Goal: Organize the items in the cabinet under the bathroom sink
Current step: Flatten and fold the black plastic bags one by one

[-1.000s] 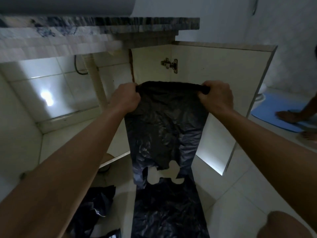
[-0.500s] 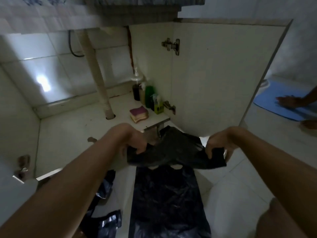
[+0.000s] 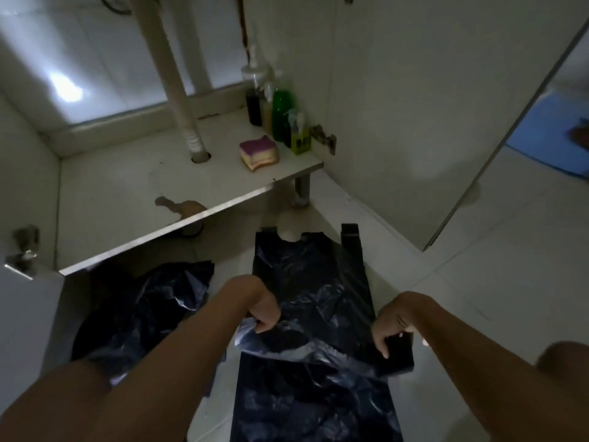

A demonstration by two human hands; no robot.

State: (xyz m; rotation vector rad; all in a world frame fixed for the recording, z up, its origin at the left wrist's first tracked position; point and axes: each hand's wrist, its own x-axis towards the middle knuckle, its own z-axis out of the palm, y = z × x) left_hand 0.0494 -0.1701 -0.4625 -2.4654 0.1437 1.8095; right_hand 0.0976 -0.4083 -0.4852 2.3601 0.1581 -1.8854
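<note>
On my screen both hands are low over the tiled floor [image 3: 478, 282], in front of the open cabinet under the sink. The left hand [image 3: 259, 309] and the right hand [image 3: 395, 323] hold the near edge of a black plastic bag [image 3: 312, 282], one hand at each corner. The fingers [image 3: 266, 325] of the left hand are curled and pinch the shiny edge, and the fingers of the right hand pinch a folded corner of the same bag. The bag lies flat on the floor, with its handles [image 3: 350, 237] pointing away from me, toward the cabinet. Its near part lies over a second black bag [image 3: 312, 409], which is spread flat closer to me. To the left of these two, just in front of the edge of the cabinet floor [image 3: 127, 193], I see a crumpled heap of black bags [image 3: 143, 311]. Inside the cabinet a white drain pipe [image 3: 178, 90] goes down into a hole in the cabinet floor. Along the right wall stand a dark pump bottle [image 3: 254, 103], a green bottle [image 3: 283, 110] and a small yellow-green spray bottle [image 3: 300, 140], close together in a row. A sponge [image 3: 258, 152] with a purple top lies just beside them. The right cabinet door [image 3: 430, 122] stands open, and past its edge a blue mat [image 3: 541, 132] lies on the floor.
</note>
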